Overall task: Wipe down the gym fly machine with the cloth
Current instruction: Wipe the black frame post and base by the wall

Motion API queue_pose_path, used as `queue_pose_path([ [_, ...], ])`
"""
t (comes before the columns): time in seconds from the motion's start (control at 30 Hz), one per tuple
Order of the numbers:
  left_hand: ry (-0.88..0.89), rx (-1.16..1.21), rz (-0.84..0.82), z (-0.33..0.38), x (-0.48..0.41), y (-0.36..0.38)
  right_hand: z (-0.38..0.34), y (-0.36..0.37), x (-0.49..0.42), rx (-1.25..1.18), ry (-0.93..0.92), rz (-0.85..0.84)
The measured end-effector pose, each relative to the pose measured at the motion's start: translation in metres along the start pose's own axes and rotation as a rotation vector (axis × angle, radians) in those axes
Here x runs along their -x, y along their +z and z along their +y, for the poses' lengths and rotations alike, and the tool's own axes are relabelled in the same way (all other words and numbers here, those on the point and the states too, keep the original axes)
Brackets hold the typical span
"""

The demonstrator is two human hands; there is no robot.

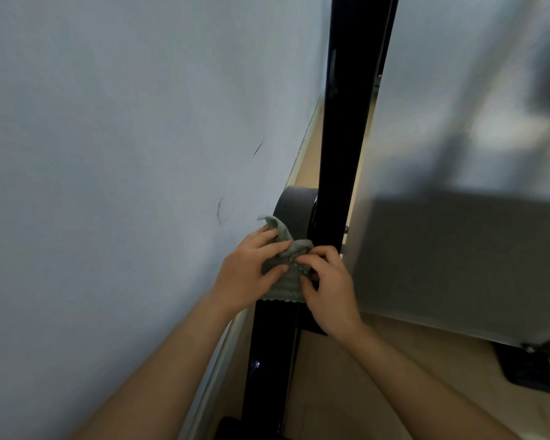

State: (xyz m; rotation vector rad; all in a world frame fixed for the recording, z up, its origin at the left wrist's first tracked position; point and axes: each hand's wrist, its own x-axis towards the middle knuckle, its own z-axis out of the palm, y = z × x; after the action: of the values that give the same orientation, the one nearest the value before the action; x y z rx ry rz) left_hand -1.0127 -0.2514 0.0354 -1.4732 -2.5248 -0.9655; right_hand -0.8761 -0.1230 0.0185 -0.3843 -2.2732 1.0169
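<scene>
A glossy black upright post (343,128) of the fly machine runs from the top of the view down to the floor. A grey-green textured cloth (285,282) is wrapped around the post at mid height. My left hand (248,271) holds the cloth from the left, fingers curled over its bunched top. My right hand (327,287) pinches the cloth from the right, fingertips on its upper edge. A loose corner of the cloth sticks up above my left fingers.
A pale blue-white wall (124,154) stands close on the left. A frosted grey panel (458,201) of the machine fills the right. A dark round pad (294,214) sits behind the post. Beige floor (378,376) and a black foot (527,369) lie at lower right.
</scene>
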Motion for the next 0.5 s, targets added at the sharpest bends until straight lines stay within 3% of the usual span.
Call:
queue_pose_path([
  [0.13, -0.062, 0.009, -0.041, 0.002, -0.013, 0.003, 0.003, 0.005, 0.005, -0.201, 0.256, 0.054],
  [0.23, -0.141, 0.069, -0.02, 0.005, -0.034, 0.004, 0.007, 0.013, 0.014, -0.344, 0.419, -0.012],
  [0.37, -0.166, -0.213, 0.133, 0.012, -0.068, 0.003, 0.014, 0.021, 0.018, -0.352, 0.429, -0.036],
  [0.5, -0.18, -0.11, 0.058, 0.015, -0.097, -0.005, 0.016, 0.019, 0.019, -0.373, 0.443, -0.039],
])
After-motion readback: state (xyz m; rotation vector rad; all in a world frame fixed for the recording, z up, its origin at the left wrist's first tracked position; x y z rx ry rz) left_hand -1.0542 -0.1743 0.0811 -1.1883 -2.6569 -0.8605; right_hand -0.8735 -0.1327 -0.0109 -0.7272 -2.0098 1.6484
